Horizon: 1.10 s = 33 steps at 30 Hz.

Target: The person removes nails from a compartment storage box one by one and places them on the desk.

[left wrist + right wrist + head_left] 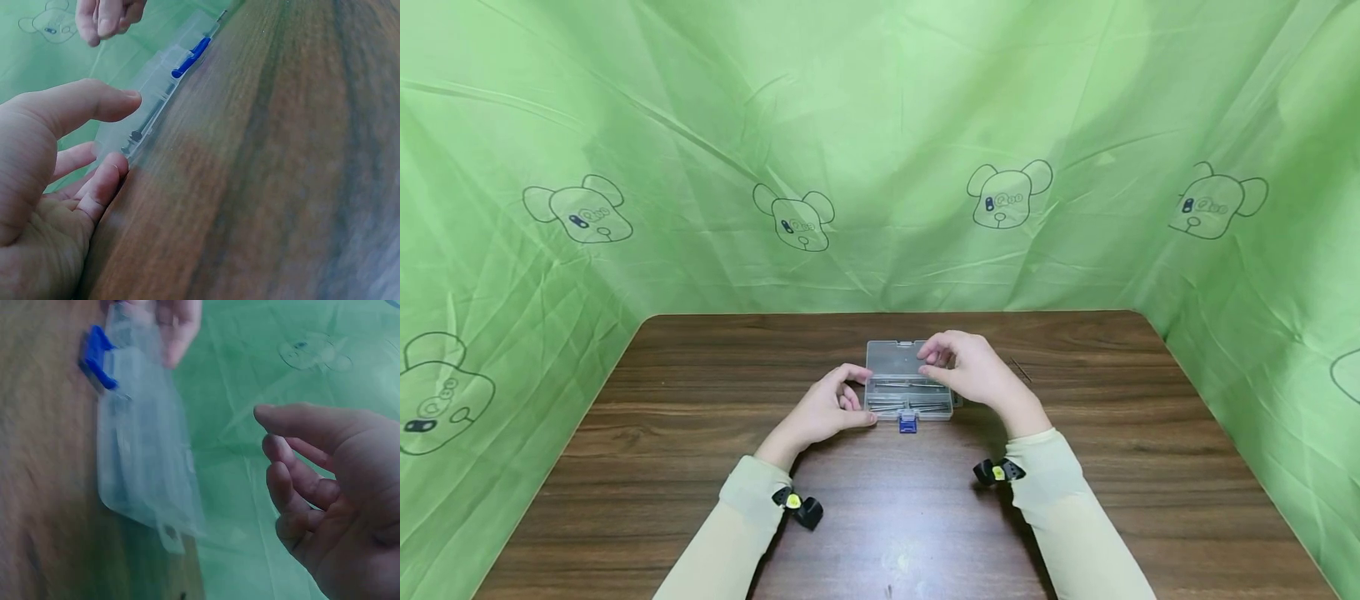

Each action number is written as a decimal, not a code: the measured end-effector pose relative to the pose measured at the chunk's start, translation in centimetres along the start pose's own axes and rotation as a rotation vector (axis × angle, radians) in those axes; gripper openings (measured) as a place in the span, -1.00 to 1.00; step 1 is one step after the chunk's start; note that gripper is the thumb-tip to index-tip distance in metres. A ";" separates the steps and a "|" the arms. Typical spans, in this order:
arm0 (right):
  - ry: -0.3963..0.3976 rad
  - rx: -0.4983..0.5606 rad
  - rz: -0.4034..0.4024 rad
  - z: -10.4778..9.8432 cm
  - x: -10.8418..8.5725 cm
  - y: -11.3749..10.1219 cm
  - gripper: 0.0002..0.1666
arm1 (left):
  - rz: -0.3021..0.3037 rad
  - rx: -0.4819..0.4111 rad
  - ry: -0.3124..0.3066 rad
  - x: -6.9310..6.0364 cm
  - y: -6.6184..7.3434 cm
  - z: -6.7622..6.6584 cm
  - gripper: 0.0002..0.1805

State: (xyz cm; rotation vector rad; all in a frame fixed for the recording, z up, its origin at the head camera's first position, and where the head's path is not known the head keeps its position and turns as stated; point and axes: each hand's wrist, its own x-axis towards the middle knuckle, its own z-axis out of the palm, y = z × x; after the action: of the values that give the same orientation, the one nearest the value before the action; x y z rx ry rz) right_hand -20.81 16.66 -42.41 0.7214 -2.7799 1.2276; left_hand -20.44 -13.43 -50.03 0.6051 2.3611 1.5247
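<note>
A clear plastic storage box (913,412) lies on the table with its see-through lid (891,358) tipped back and its blue latch (907,424) hanging at the front. Thin metal pieces (887,407), like nails or drill bits, fill its long compartments. My left hand (822,410) grips the box's left end, thumb by the front corner and index finger toward the back. Over the box's right side hovers my right hand (973,371), fingers loosely bent. In the right wrist view, a gap shows between its thumb and fingers, with nothing visible in it.
Thin dark rods (1021,370) lie on the wooden table (700,400) to the right of my right hand. Green cloth (880,150) with printed bear faces surrounds the table at the back and sides.
</note>
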 end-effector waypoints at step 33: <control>-0.061 -0.253 -0.113 5.4 1.5 1.2 -0.88 | 0.021 -0.014 0.008 0.0 -0.1 0.0 -0.23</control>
State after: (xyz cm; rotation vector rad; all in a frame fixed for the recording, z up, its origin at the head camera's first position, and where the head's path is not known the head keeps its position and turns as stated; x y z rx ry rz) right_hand -21.74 12.94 -46.70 0.8915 -2.8243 0.8279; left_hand -20.44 -13.43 -50.11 0.6240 2.3553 1.5537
